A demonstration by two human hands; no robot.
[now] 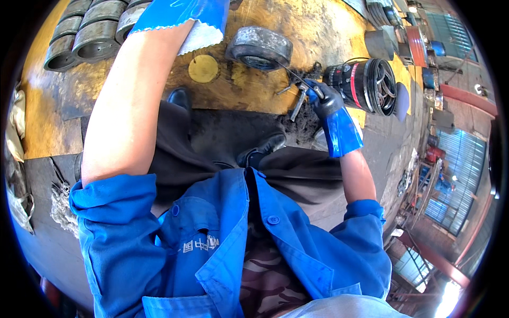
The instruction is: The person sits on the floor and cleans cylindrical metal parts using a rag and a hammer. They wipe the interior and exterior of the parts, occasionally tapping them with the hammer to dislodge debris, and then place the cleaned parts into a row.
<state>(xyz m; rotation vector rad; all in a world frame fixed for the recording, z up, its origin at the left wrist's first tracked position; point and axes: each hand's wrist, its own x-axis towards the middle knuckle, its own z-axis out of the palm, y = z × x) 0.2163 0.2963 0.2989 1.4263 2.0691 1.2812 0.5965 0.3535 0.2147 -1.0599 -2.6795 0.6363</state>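
Note:
My left hand point(183, 16) reaches to the top edge in a blue rubber glove. Only the cuff shows; its fingers lie outside the picture. Metal rings point(96, 40) stand in rows beside that arm. My right hand point(324, 100), in a blue glove with a dark, dirty palm, is closed round a thin metal rod point(290, 71). The rod's far end points at a thick, greasy metal ring point(260, 47) on the yellow stained floor. Just left of the glove is a metal tool with a short bar point(297, 107), and I cannot tell whether the hand holds it too.
A black bucket point(347, 82) lies close to my right hand, its mouth facing right, with metal pieces inside. A round yellow disc point(203, 69) lies near the ring. My shoes point(265, 146) are on dark matting. Rags point(64, 206) lie at left; metal cylinders point(379, 44) stand at far right.

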